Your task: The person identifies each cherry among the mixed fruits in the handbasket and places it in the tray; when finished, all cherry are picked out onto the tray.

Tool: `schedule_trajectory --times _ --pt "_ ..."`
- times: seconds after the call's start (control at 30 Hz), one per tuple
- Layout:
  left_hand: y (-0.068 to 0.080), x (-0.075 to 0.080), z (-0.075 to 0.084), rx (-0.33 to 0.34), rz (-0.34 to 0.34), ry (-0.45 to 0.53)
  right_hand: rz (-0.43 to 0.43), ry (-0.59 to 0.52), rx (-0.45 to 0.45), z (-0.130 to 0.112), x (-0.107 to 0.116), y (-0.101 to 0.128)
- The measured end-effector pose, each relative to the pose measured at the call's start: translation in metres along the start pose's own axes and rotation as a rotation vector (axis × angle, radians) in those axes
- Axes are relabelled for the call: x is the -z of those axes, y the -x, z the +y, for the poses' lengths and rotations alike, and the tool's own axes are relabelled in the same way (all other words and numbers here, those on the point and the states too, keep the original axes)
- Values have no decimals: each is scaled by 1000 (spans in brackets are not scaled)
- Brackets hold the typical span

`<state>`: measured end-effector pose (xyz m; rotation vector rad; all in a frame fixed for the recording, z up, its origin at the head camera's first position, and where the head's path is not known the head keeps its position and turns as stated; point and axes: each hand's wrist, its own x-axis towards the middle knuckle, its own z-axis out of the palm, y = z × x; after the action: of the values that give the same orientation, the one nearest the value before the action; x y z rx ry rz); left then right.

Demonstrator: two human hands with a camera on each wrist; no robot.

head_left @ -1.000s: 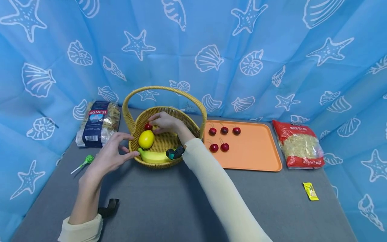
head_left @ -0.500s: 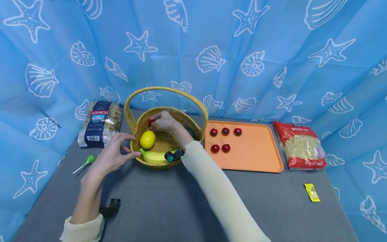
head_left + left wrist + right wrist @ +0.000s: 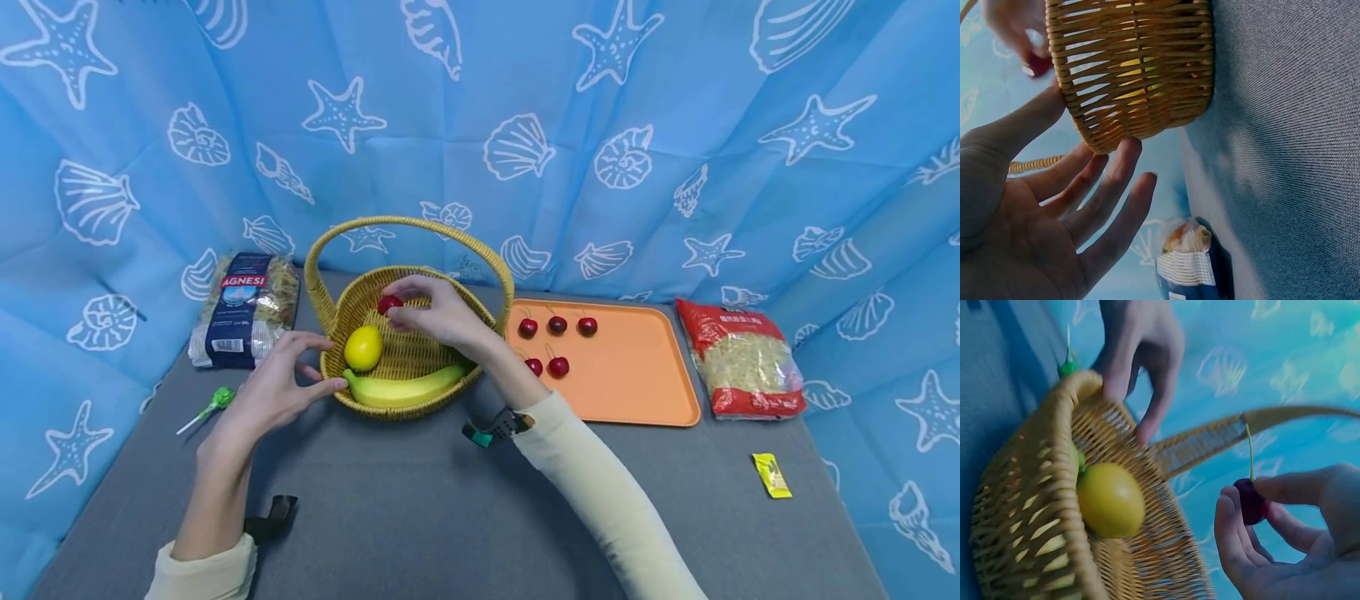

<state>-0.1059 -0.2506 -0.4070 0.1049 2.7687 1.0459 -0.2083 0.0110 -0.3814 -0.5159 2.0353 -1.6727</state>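
The right hand (image 3: 442, 317) pinches a cherry (image 3: 389, 304) between thumb and fingertips, just above the basket (image 3: 405, 350) holding a lemon (image 3: 363, 347) and banana (image 3: 405, 387). The left hand (image 3: 273, 392), fingers spread and gripping nothing, touches the basket's outer wall.

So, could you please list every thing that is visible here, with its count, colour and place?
basket: 1, yellow wicker with a hoop handle, centre of the table
lemon: 1, yellow, inside the basket
banana: 1, yellow, inside the basket at the near side
held cherry: 1, red, above the basket
tray: 1, orange, right of the basket
tray cherries: 5, dark red, on the tray's left part
pasta bag: 1, dark blue label, left of the basket
red bag: 1, red, right of the tray
lollipop: 1, green, near left
sachet: 1, yellow, near right
left hand: touches the basket's rim
right hand: pinches the held cherry
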Motion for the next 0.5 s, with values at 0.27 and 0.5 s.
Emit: schedule_trajectory --times 0.27,0.5 --pt "1 -2 -1 -21 4 10 -54 77 225 0 30 88" --pt "3 -1 0 -23 10 -1 -17 210 275 20 70 146"
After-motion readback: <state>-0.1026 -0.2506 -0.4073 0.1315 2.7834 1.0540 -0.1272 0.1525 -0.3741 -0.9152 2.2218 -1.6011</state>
